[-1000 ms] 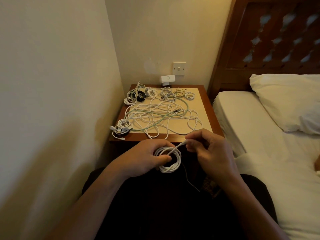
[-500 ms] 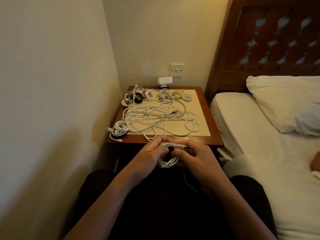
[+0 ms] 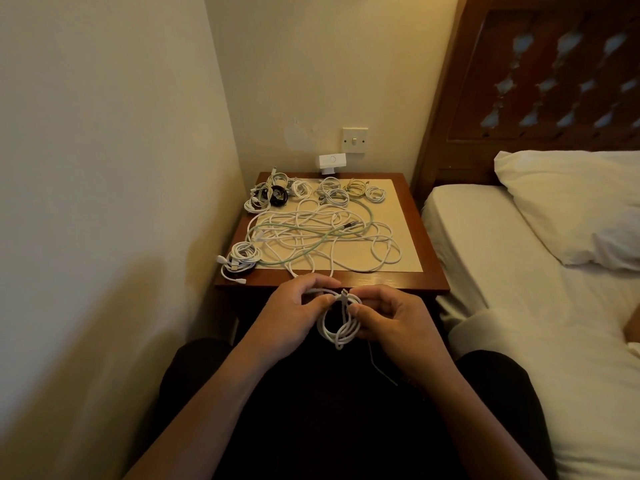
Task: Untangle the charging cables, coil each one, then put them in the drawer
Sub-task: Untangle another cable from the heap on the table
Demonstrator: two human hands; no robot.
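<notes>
Coiled white cable [image 3: 337, 323] is held in the air between both hands, just on the near side of the bedside table [image 3: 433, 282] and above the person's dark-clad lap. The loops hang down; one connector end sticks up at the top of the coil.

Left hand [image 3: 294, 313]: fingers curled over the top of the coil, thumb pressed against the loops. A firm hold.

Right hand [image 3: 391, 317]: thumb and fingers pinch the right side of the same coil.

Table surface is a dark wood frame with a pale beige inset [image 3: 401, 216]. A loose tangle of white cables [image 3: 329, 233] is spread across the middle, with a pale green cable [image 3: 294, 259] threaded through it. Near left corner: one small white coil [image 3: 242, 256], its plugs trailing onto the wood edge. Along the far edge is a row of small finished coils [image 3: 334, 194], one of them black [image 3: 278, 195].

Room: the table sits in a corner, with a plain cream wall [image 3: 104, 168] on the left. A wall switch [image 3: 354, 140] is on the far wall, and a small white device [image 3: 332, 161] is just below it. To the right is a bed [image 3: 502, 271] with white sheets, a pillow [image 3: 571, 202] and a carved wooden headboard [image 3: 554, 81].
</notes>
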